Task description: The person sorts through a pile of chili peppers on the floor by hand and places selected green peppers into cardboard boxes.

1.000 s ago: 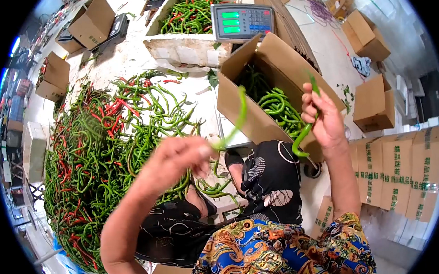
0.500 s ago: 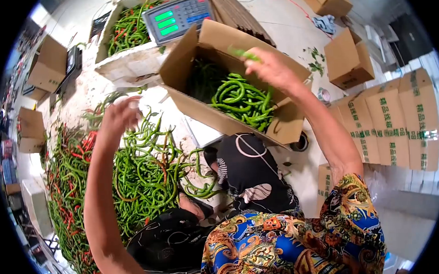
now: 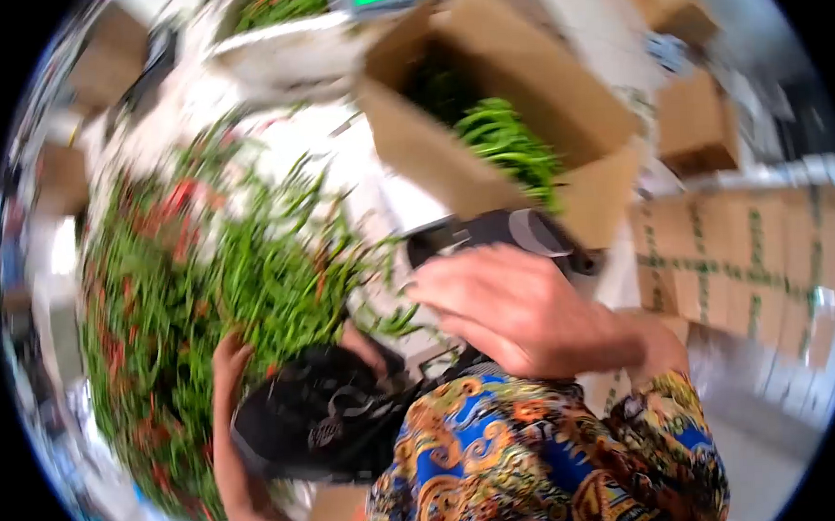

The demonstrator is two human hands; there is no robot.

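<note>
Pepper pile (image 3: 278, 276): loose green and red peppers, left of frame. Left hand (image 3: 231, 360) lies against its lower part in view, fingers curled; any hold cannot be determined owing to blur. Right hand (image 3: 503, 303), centre of frame: fingers together, partly bent, palm hidden; grip undetermined. Carton (image 3: 422, 153), upper centre, contains further green peppers (image 3: 506, 145). Recommended: pick singly, gripping lightly mid-length to avoid snapping. Half a second earlier, the right hand was over the carton with a pepper; the left was higher.
</note>
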